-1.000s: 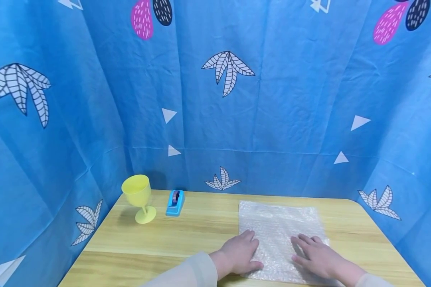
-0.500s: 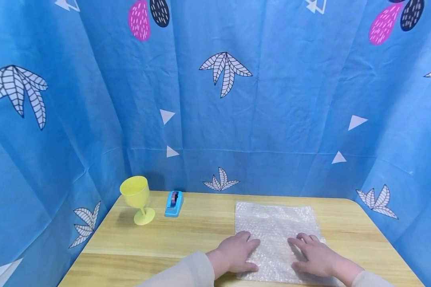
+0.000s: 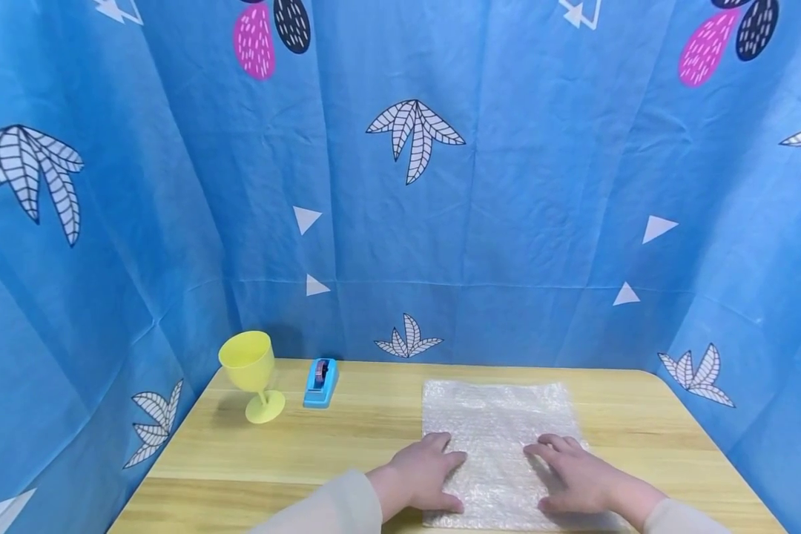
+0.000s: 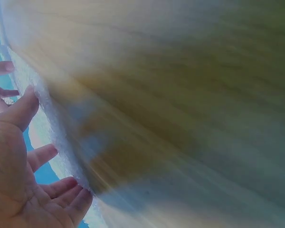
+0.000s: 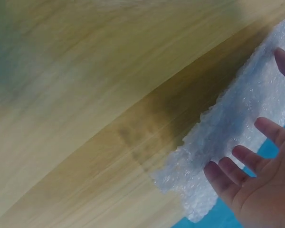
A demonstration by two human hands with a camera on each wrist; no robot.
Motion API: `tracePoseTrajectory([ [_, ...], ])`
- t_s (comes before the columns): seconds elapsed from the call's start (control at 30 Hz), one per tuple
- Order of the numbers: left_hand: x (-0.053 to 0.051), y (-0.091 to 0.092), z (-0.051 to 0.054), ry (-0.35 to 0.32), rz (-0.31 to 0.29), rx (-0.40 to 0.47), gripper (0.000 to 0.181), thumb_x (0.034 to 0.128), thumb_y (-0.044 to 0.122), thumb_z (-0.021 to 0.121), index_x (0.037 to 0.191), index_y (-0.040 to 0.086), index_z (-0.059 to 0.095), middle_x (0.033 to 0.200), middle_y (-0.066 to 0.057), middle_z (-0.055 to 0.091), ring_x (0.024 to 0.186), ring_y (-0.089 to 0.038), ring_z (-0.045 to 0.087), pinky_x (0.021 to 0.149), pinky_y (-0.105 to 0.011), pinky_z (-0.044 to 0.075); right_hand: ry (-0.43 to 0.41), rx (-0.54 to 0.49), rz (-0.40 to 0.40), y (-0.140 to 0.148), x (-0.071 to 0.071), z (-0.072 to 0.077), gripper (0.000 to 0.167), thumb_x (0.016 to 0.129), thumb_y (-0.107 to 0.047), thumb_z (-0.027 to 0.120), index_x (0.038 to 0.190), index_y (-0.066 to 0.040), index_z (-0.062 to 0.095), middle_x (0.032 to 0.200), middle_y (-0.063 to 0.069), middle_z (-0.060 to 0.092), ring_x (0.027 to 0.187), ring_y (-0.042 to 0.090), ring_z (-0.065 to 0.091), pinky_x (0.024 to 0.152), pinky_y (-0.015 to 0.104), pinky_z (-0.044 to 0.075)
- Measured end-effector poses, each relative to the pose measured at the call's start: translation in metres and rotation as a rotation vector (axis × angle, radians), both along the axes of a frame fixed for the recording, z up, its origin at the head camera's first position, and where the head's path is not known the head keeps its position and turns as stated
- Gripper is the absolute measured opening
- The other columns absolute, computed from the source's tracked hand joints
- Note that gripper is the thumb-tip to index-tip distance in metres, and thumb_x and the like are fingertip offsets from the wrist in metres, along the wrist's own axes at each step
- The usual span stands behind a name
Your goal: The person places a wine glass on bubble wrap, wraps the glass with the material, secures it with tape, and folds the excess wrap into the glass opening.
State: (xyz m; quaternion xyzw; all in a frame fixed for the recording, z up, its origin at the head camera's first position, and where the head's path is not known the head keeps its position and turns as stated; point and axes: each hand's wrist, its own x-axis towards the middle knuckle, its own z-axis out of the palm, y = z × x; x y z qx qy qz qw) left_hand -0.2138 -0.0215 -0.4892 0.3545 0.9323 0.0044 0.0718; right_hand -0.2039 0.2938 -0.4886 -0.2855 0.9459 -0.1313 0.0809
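A clear sheet of bubble wrap (image 3: pixel 497 423) lies flat on the wooden table (image 3: pixel 347 452), right of the middle. My left hand (image 3: pixel 422 473) rests with spread fingers on its left edge. On its right part my right hand (image 3: pixel 577 475) touches it, fingers spread and slightly bent. In the left wrist view the fingertips of the left hand (image 4: pixel 33 175) meet the edge of the bubble wrap (image 4: pixel 52 123). From the right wrist view, the right hand's fingertips (image 5: pixel 213 171) touch the bubble wrap (image 5: pixel 232 118). Neither hand grips anything.
A yellow goblet (image 3: pixel 248 363) stands upright at the table's back left. Beside it sits a blue tape dispenser (image 3: pixel 320 383) with a small roll of tape. A blue patterned cloth (image 3: pixel 507 185) hangs behind the table and at both sides.
The bubble wrap has slid a little to the left along the table, with both hands moving along on it. The view has also shifted slightly. Goblet and tape dispenser stay in place.
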Motion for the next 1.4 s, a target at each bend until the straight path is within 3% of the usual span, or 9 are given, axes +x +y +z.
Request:
tracePoseTrajectory([
  [0.37, -0.006, -0.020, 0.001, -0.049, -0.007, 0.058, 0.077, 0.0811, 0.068, 0.068, 0.146, 0.029, 0.051, 0.153, -0.010, 0.042, 0.141, -0.026, 0.039, 0.109, -0.035, 0.043, 0.029, 0.013, 0.010, -0.018, -0.001, 0.002, 0.080, 0.077, -0.050, 0.081, 0.138, -0.007, 0.054, 0.136, 0.024, 0.049, 0.121, 0.050, 0.047, 0.091, 0.066, 0.047],
  [0.6, -0.008, -0.033, 0.001, -0.076, 0.024, 0.074, 0.078, 0.0792, 0.068, 0.070, 0.146, 0.031, 0.051, 0.155, -0.008, 0.040, 0.143, -0.026, 0.037, 0.110, -0.038, 0.043, 0.068, 0.033, 0.036, -0.030, -0.003, 0.001, 0.081, 0.079, -0.055, 0.078, 0.139, -0.007, 0.053, 0.136, 0.025, 0.050, 0.121, 0.050, 0.048, 0.092, 0.065, 0.047],
  [1.4, -0.012, -0.069, 0.003, -0.143, 0.056, 0.128, 0.080, 0.0779, 0.065, 0.073, 0.146, 0.029, 0.051, 0.155, -0.012, 0.039, 0.142, -0.031, 0.037, 0.109, -0.046, 0.043, 0.065, 0.066, 0.021, -0.066, -0.011, 0.001, 0.084, 0.076, -0.055, 0.080, 0.141, -0.008, 0.053, 0.139, 0.023, 0.050, 0.124, 0.046, 0.048, 0.098, 0.061, 0.047],
])
